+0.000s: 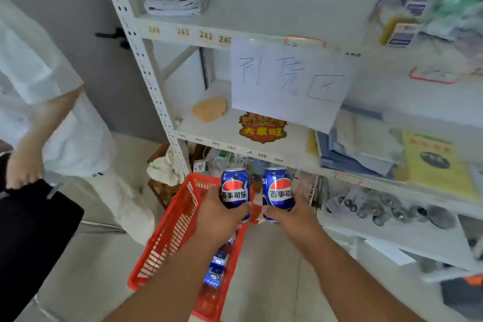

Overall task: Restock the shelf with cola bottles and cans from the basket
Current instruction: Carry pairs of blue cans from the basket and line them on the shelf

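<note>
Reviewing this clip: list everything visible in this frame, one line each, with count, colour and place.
blue cola cans, upright: two, one in the left hand, one in the right, above the basket
red plastic basket: one, on the floor, more blue cans inside, count unclear
white metal shelf unit: one, several tiers
folded patterned cloth: one, top tier
handwritten white paper sheet: one, hanging from a shelf edge
tan sponge-like block: one, middle tier
yellow booklet: one, right
bystander in white: one, left
left hand: grip round a can
right hand: grip round a can
</note>
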Tool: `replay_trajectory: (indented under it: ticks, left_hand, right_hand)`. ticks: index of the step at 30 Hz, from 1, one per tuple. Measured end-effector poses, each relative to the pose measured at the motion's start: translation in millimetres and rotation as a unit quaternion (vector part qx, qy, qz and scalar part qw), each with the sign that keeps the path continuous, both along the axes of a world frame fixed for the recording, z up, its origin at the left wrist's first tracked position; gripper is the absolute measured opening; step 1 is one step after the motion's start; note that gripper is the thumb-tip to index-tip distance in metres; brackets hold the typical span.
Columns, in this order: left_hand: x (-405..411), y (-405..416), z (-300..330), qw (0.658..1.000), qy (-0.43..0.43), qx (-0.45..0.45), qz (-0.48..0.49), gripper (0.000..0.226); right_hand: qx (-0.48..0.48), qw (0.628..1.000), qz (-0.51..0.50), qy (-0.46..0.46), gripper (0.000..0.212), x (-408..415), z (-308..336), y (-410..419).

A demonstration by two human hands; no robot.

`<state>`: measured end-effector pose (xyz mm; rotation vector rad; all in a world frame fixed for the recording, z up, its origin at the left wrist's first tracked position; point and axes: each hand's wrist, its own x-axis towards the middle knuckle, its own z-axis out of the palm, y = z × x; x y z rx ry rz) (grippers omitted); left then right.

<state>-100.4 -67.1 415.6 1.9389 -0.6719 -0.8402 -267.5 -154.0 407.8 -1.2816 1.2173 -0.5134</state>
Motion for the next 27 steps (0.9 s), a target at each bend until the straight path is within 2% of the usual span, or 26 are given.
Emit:
replay_trajectory:
  ticks: [2,8,15,19,27]
  left_hand:
    - [-28,-10,10,0.999,-0.007,-0.003,-0.036,0.053]
    - [-131,-35,36,0.991,-0.029,-0.011,-0.129,0.058]
    - [-244,-60,59,0.967,-0.031,-0.027,-0.253,0.057]
    - [-301,-71,67,0.942,-0.038,-0.051,-0.33,0.054]
    - [-391,-62,83,0.874,-0.019,-0.075,-0.48,0.055]
  right_hand:
    - [-0.017,0.999,-0.03,0.003,0.058,-34,7,0]
    - [-0.067,0.99,-0.128,0.004,0.059,-148,26,4]
    - [-0.096,0.96,-0.263,0.023,0.059,-264,41,24]
    - [-0.113,0.934,-0.339,0.027,0.042,-320,53,47]
    - [-0.13,0.863,-0.486,0.045,0.046,-393,72,113]
